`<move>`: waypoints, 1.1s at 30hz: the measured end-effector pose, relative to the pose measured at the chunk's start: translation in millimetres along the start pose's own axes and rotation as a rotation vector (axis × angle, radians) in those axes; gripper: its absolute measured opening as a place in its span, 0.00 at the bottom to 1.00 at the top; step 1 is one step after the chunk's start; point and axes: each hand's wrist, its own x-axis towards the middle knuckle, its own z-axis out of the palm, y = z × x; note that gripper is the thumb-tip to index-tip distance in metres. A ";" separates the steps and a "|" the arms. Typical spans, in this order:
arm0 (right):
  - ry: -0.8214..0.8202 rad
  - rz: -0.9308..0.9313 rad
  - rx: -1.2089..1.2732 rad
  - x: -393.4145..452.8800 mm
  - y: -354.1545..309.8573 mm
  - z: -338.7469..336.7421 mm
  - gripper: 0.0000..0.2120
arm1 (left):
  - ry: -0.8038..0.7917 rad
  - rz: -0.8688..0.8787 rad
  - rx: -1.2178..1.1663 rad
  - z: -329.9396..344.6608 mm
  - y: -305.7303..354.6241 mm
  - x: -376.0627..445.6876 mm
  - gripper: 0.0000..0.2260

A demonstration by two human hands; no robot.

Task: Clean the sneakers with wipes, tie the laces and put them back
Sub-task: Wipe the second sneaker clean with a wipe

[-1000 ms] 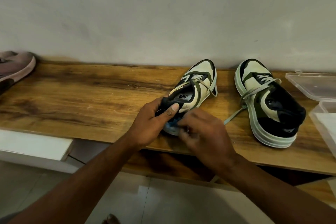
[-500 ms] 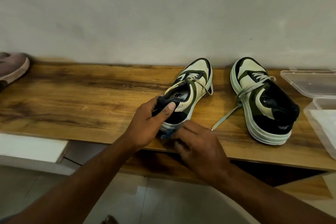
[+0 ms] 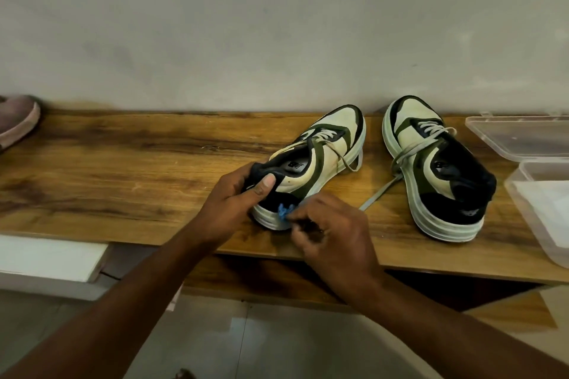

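Left hand grips heel collar of near sneaker on wooden shelf. Right hand pinches blue wipe against heel sole rim. Keep collar braced, rub short strokes along rim. Second sneaker right of first, laces loose.

2 sneakers side by side on shelf — container right, another shoe far left.
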 end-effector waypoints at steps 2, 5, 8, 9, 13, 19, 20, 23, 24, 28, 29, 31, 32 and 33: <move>-0.016 -0.014 -0.007 -2.2 -1.8 3.9 0.09 | -0.027 -0.004 -0.023 -4.5 1.9 -1.1 0.17; 0.007 0.018 0.006 -0.9 -0.1 3.3 0.08 | -0.018 0.027 0.026 -8.9 6.3 -3.2 0.22; 0.062 0.152 0.012 4.4 5.2 -3.3 0.08 | 0.114 0.012 0.172 -1.9 6.9 -11.1 0.37; 0.089 0.240 0.009 7.8 8.2 -6.6 0.09 | 0.204 -0.016 0.279 6.8 7.4 -16.4 0.43; 0.175 0.643 0.104 22.3 28.6 -20.6 0.11 | 0.422 0.143 0.826 49.4 13.1 -34.9 0.52; 0.238 0.718 0.182 31.6 36.4 -29.4 0.08 | 0.226 0.724 1.312 57.3 3.6 -24.1 0.30; 0.238 0.719 0.180 31.9 36.4 -29.2 0.08 | 0.215 0.740 1.333 58.3 1.6 -23.2 0.28; 0.236 0.724 0.175 32.4 37.4 -26.3 0.09 | 0.187 0.738 1.364 55.0 -0.7 -19.7 0.28; 0.237 0.725 0.175 32.6 37.3 -25.8 0.09 | 0.187 0.736 1.356 51.4 -1.0 -18.0 0.27; 0.254 0.681 0.186 34.8 36.7 -26.0 0.09 | 0.214 0.675 1.263 31.0 -2.9 -14.9 0.25; 0.268 0.661 0.183 35.4 36.7 -26.4 0.09 | 0.221 0.657 1.235 25.5 -3.7 -14.5 0.25; 0.294 0.634 0.174 36.7 37.8 -25.3 0.08 | 0.237 0.651 1.195 18.6 -5.0 -13.6 0.25; 0.301 0.630 0.170 37.0 38.2 -22.3 0.08 | 0.247 0.653 1.180 18.0 -5.5 -13.9 0.25; 0.305 0.629 0.169 37.2 37.8 -19.2 0.09 | 0.261 0.656 1.161 19.1 -5.2 -13.6 0.24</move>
